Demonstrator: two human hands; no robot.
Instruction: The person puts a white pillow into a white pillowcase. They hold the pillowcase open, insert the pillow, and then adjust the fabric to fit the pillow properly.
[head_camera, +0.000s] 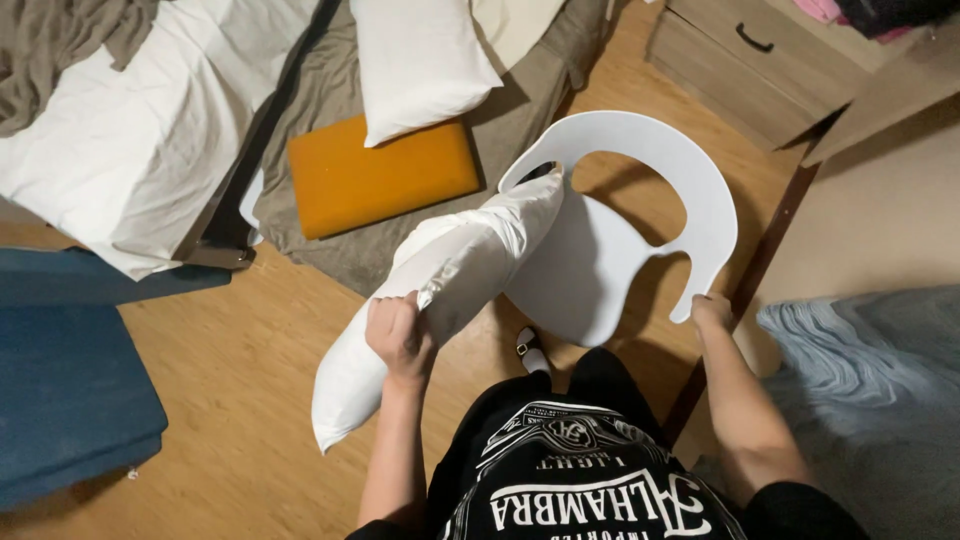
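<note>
Can't see the right hand's (711, 310) fingers since they're tucked behind the white plastic chair's (620, 230) armrest, the soft white pillow (440, 290) covers the chair's left edge, and the wooden drawer unit (770, 50) and blue padded seat (70, 390) get chopped off by the frame.
</note>
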